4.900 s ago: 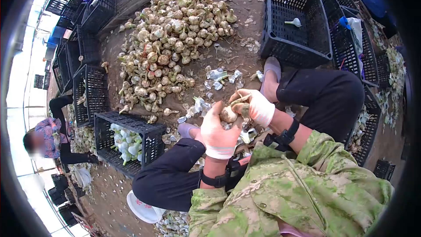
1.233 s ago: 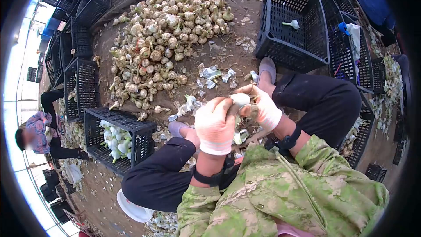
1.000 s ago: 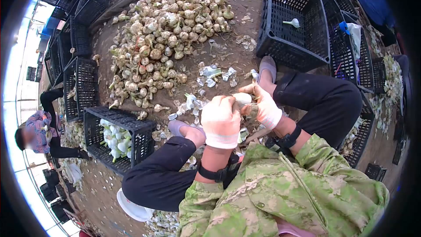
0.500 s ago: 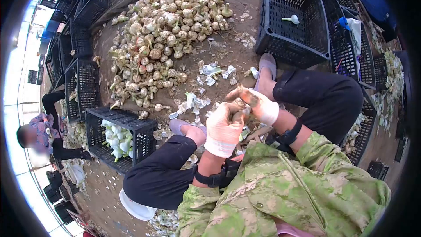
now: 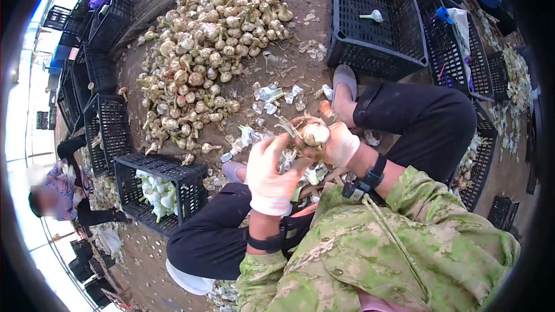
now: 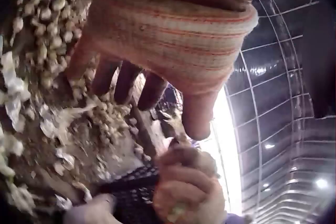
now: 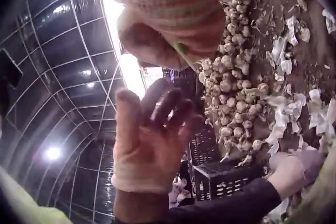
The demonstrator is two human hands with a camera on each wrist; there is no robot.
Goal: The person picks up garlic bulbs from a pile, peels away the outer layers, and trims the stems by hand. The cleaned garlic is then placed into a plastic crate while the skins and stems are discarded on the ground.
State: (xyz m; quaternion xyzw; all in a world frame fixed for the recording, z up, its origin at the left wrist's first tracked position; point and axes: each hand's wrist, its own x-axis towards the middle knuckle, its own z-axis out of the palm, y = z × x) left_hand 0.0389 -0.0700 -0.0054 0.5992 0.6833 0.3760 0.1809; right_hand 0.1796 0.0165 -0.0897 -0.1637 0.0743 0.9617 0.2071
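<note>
My right hand [image 5: 338, 145], in a thin glove with bare-looking dirty fingertips, grips a garlic bulb [image 5: 315, 134] against its palm side. The bulb's pale face points up, and loose brown husk [image 5: 286, 126] sticks out to its left. My left hand [image 5: 270, 174] stands beside it, apart from the bulb, fingers spread and holding nothing. In the left wrist view the left hand [image 6: 157, 50] has its fingers loosely extended, with the curled right hand [image 6: 189, 187] below. From the right wrist, the left hand [image 7: 149, 148] faces the curled right hand [image 7: 163, 29], which hides the bulb.
A large heap of unpeeled garlic [image 5: 202, 58] lies ahead. At left a black crate [image 5: 191, 179] holds peeled white garlic [image 5: 157, 195]; another black crate [image 5: 378, 60] at right contains one white bulb [image 5: 374, 16]. Peeled skins [image 5: 269, 93] litter the ground. Another person [image 5: 60, 190] sits far left.
Earlier both hands worked together around the bulb. Now the left hand has drawn back to the left with fingers opened, and the bulb shows in the right hand. The camera view has shifted slightly.
</note>
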